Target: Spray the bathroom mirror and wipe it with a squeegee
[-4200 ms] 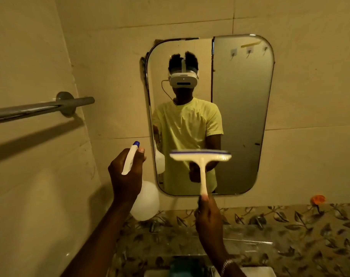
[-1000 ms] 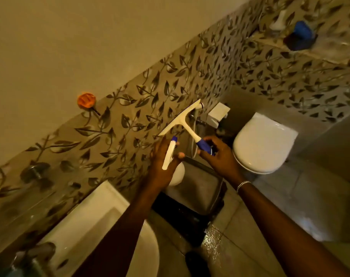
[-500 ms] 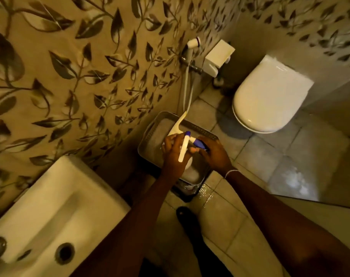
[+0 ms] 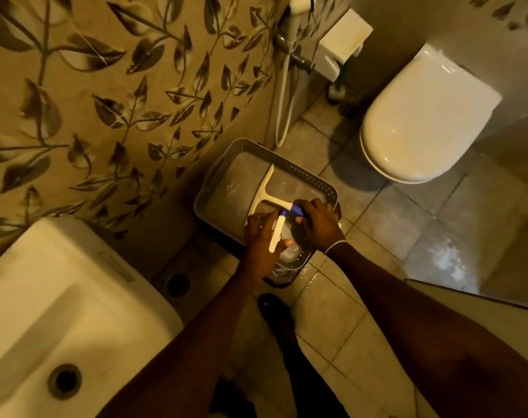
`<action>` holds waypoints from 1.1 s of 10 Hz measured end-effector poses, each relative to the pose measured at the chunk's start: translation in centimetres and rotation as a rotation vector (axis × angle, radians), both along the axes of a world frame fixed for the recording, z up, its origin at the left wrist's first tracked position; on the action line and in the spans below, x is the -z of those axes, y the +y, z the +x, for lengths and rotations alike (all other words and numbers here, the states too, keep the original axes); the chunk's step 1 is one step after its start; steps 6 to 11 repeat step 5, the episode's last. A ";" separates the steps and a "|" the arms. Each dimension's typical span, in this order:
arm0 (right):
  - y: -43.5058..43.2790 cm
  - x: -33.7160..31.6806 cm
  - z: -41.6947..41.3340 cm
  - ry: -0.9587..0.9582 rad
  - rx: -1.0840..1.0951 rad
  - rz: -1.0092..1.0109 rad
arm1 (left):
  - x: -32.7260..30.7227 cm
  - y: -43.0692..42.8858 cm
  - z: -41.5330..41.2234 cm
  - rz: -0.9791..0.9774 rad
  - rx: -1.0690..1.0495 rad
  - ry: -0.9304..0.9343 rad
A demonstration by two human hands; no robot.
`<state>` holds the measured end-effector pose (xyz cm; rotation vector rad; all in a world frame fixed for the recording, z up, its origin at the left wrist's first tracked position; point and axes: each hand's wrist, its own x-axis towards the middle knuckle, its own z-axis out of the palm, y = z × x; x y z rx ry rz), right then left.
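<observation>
Head view, looking straight down. Left hand [image 4: 261, 236] closed around the neck of a spray bottle [image 4: 288, 251], white trigger with blue tip up top, pale rounded body low inside a grey basket [image 4: 258, 150] on the floor. Right hand [image 4: 318, 223] closed on the blue end of the squeegee [image 4: 264, 193] handle, cream blade stretched across the basket's lined bottom, toward the wall side. Looks like the putting-away step, with the mirror out of view (so no telling how clean it is).

To do it well: lower the squeegee flat so the blade edge does not bend against the basket wall; set the bottle upright or lying with its nozzle clear of the trigger, so nothing leaks; loosen both grips only once each thing rests.

Squeegee: T-shaped, cream body, blue handle end, thin blade. Bottle: milky, partly hidden by the left hand. Basket perforated at the rim, just beside the leaf-patterned wall [image 4: 112, 95], between sink [image 4: 45, 297] and toilet [image 4: 422, 116].
</observation>
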<state>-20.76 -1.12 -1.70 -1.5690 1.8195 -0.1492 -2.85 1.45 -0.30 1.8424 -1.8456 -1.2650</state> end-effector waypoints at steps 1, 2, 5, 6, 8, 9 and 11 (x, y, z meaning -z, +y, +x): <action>-0.4 0.5 -0.2 0.026 -0.013 0.016 | 0.3 -0.4 0.0 0.019 0.013 0.011; -0.5 0.4 -0.3 0.045 -0.030 0.063 | -0.1 -0.5 0.2 0.043 0.015 0.012; 0.4 -2.5 -0.8 0.069 -0.004 0.043 | -3.6 -0.3 2.8 0.002 0.073 0.042; 0.4 -2.5 -0.8 0.069 -0.004 0.043 | -3.6 -0.3 2.8 0.002 0.073 0.042; 0.4 -2.5 -0.8 0.069 -0.004 0.043 | -3.6 -0.3 2.8 0.002 0.073 0.042; 0.4 -2.5 -0.8 0.069 -0.004 0.043 | -3.6 -0.3 2.8 0.002 0.073 0.042; 0.4 -2.5 -0.8 0.069 -0.004 0.043 | -3.6 -0.3 2.8 0.002 0.073 0.042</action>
